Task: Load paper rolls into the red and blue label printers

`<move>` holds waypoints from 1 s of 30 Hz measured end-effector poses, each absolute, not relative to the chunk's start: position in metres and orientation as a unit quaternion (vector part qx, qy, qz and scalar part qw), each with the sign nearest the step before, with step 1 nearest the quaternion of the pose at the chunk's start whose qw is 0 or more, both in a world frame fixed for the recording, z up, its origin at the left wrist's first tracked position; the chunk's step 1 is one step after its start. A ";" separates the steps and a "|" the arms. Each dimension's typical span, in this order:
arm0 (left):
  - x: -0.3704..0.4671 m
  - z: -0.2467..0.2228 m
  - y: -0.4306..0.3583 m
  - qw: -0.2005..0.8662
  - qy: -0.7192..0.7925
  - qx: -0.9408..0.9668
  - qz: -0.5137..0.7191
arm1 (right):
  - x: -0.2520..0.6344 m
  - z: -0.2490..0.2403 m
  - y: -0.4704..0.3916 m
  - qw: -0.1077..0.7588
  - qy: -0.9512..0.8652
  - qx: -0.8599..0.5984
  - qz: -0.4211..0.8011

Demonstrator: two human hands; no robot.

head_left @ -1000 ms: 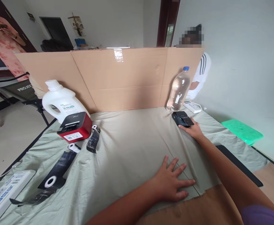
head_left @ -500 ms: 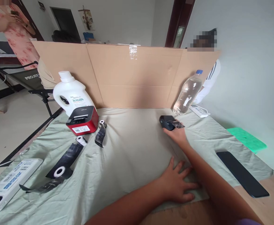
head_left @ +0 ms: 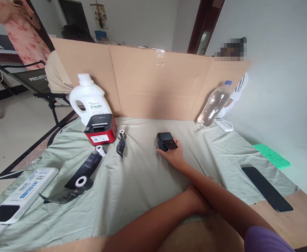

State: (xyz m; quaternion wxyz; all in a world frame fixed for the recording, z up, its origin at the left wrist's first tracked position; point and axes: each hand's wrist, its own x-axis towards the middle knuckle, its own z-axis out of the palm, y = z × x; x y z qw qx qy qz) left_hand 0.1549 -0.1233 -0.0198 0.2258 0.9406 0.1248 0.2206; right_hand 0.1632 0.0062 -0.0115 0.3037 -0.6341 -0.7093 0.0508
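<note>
My right hand (head_left: 176,155) is closed around the lower right side of a small black portable printer (head_left: 162,141) at the middle of the cloth. A short dark printed strip (head_left: 171,144) sticks out over its front. My left hand (head_left: 202,199) lies low on the cloth, crossed over by my right forearm. Only some of its fingers show beyond that forearm, stretched out, and it holds nothing that I can see. To the left are paper rolls with blackened tails: a small one (head_left: 121,133), another one (head_left: 100,150) and a near one (head_left: 80,181).
A red and black desktop printer (head_left: 102,138) stands before a white detergent jug (head_left: 91,99). At the right are a water bottle (head_left: 213,106), a white power strip (head_left: 224,125), a black phone (head_left: 266,189) and a green mat (head_left: 271,156). A white device (head_left: 23,190) lies left; cardboard (head_left: 161,84) stands behind.
My right hand has moved left across the cloth with the portable printer, which has turned so its top faces me more. My right forearm now covers most of my left hand.
</note>
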 end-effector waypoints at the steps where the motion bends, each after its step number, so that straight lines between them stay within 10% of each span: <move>1: 0.156 -0.019 -0.123 0.221 0.111 0.943 0.222 | 0.166 -0.010 0.006 0.299 -0.696 -0.650 0.056; 8: 0.148 0.017 -0.113 0.174 -0.021 0.965 0.196 | 0.194 0.002 0.012 0.238 -0.734 -0.626 0.115; 16: 0.027 0.045 0.009 0.293 0.541 0.575 0.540 | 0.196 -0.017 0.007 0.282 -0.742 -0.601 0.098; 30: 0.012 0.010 0.056 0.536 0.614 0.424 0.395 | 0.197 -0.017 0.005 0.298 -0.747 -0.579 0.131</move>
